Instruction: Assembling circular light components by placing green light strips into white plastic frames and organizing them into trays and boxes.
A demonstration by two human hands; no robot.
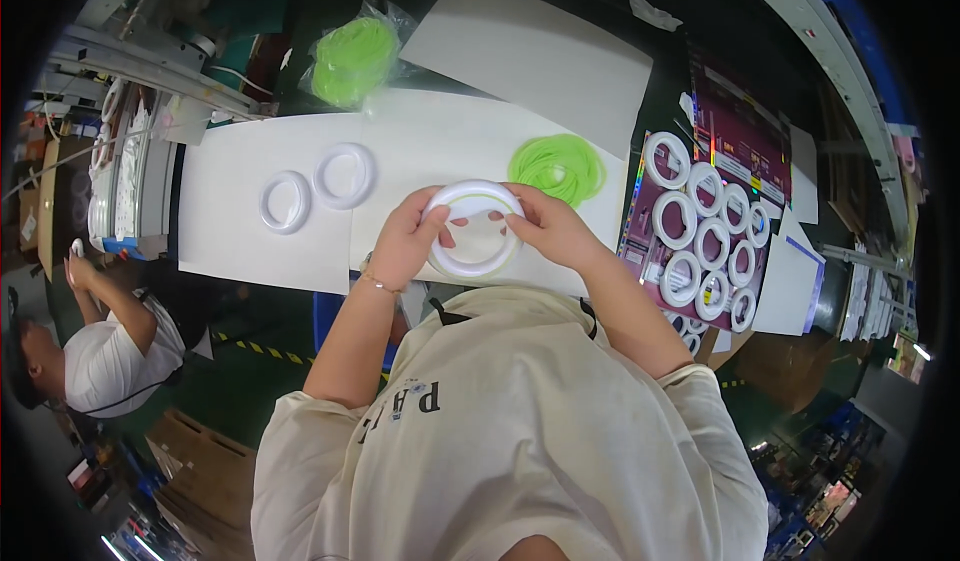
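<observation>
Shirt [510,421], held ring [474,265], white sheets [440,136], green floor [235,386].

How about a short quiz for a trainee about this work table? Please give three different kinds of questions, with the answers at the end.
1. True or false: the left hand and the right hand hold one white ring together.
2. Which is nearer to the right hand: (a) the loose green bundle or (b) the bagged green bundle?
3. How many rings lie on the white sheets to the left of the hands?

Key: 1. True. 2. a. 3. Two.
</observation>
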